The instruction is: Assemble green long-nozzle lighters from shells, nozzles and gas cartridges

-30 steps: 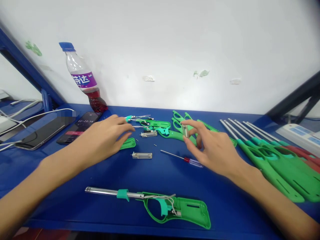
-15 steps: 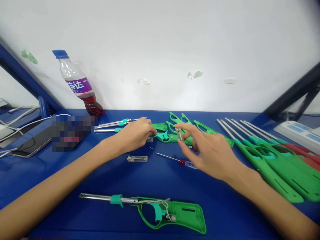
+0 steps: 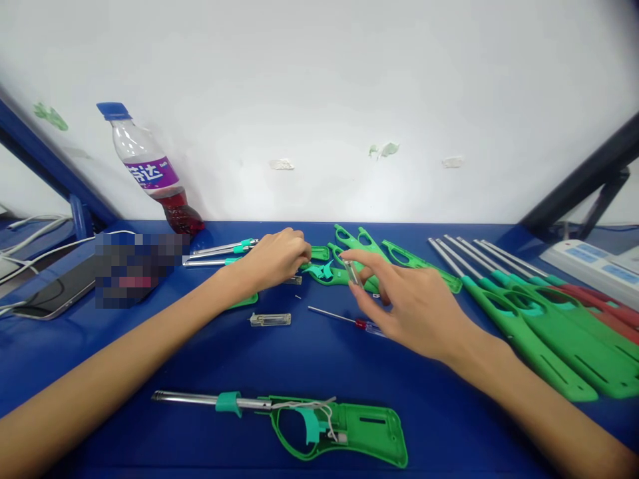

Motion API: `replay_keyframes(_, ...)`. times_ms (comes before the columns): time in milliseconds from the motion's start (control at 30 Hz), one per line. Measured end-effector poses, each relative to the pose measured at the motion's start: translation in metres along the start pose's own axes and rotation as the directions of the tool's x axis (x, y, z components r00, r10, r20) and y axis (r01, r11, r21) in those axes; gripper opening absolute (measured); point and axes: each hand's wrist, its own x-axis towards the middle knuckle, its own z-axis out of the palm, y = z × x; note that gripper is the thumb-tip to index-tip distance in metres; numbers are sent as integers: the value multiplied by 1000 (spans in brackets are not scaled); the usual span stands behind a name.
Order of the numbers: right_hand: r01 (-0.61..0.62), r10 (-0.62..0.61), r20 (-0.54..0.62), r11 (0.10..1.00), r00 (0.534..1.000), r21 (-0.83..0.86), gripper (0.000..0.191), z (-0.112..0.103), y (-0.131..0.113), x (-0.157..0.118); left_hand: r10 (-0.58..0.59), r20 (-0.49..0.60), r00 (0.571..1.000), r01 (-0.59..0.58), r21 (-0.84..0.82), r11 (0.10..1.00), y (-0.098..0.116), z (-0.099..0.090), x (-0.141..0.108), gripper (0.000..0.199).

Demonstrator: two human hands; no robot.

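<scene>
My left hand (image 3: 283, 256) is closed at the far middle of the table, its fingertips pinched beside a green lighter casing half (image 3: 319, 253); what they grip is hidden. A green edge (image 3: 244, 301) shows below that wrist. Between thumb and forefinger, my right hand (image 3: 414, 303) holds a small clear fuel tank (image 3: 352, 273) upright and slightly tilted. Another clear fuel tank (image 3: 270, 320) lies between the hands, left of a screwdriver (image 3: 344, 319) with a red and clear handle. An opened green lighter (image 3: 359, 432), with metal tube, teal trigger and white wires, lies in front.
Several assembled long lighters (image 3: 539, 319), green and red, lie at right near a white power strip (image 3: 594, 266). More casing halves (image 3: 424, 266) lie at the back. A tilted drink bottle (image 3: 150, 173), a phone (image 3: 60, 289) and cables stand or lie at left.
The view has shifted slightly, moving everything a little left. A green edge now shows below my left wrist. My right hand keeps the fuel tank, which is tilted a bit more.
</scene>
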Motion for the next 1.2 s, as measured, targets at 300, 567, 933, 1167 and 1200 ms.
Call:
replay_keyframes(300,-28,28,3,999,1000,37,38,0,0,-1,45,30,999,-46,2,999,-6,3,5,37)
replay_keyframes(567,-190,181,57,937,982,292,39,1,-2,0,39,12,999,-39,-2,999,-3,3,4,39)
replay_keyframes(933,-544,364,431,308,825,781,46,2,-9,7,108,-359,927,-178,-167,970,18,-7,-51,18)
replay_keyframes(1167,-572,372,493,140,787,808,55,7,-4,9,176,-595,784,-382,-238,893,38,4,-66,11)
replay_keyframes(1200,-576,367,500,133,784,806,54,7,-4,9,182,-610,771,-394,-234,889,38,6,-66,12)
